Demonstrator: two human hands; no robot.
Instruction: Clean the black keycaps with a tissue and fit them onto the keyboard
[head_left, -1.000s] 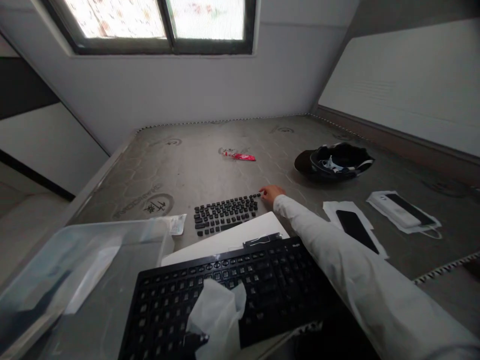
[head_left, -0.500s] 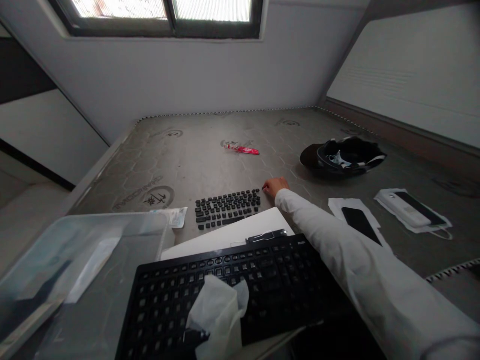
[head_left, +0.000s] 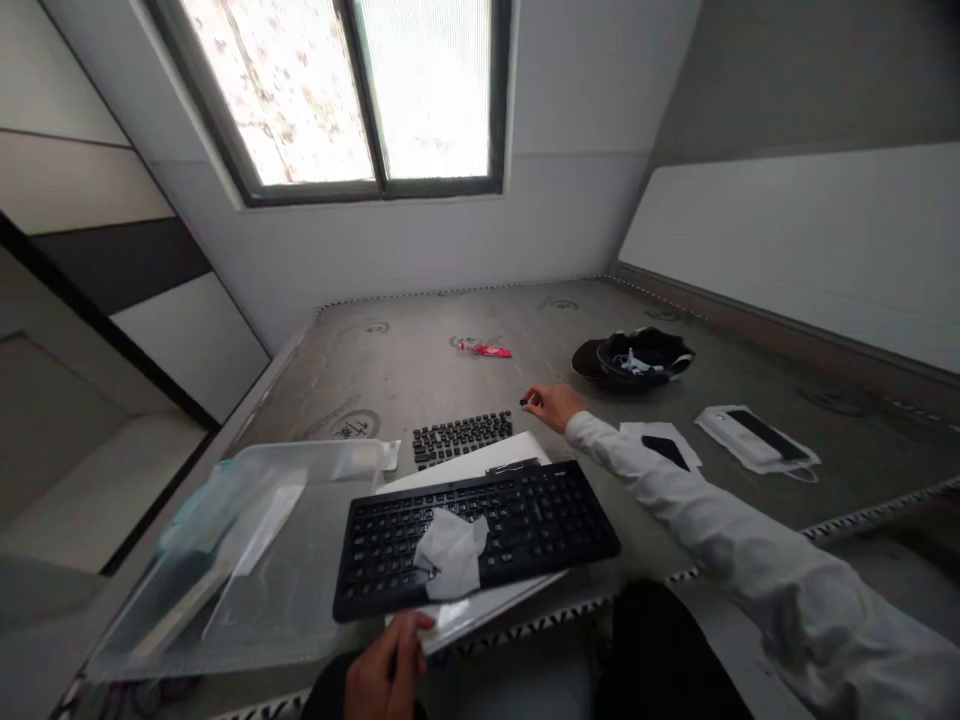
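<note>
right hand point(head_left: 556, 406): arm stretched far, pinching black key point(head_left: 523, 402) | left hand point(head_left: 384, 672): near, by white board point(head_left: 472, 462), can't tell grip

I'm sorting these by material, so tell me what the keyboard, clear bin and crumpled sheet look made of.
Keyboard: probably black plastic, satin, with faint sheen.
Clear bin: likely smooth translucent plastic; contents show through.
Crumpled sheet: matte white; soft creases suggest tissue or cloth-like wipe.

A bedroom — bare grey mattress point(head_left: 405, 360) with striped piping, pale headboard point(head_left: 810, 230), window point(head_left: 435, 90) above.
</note>
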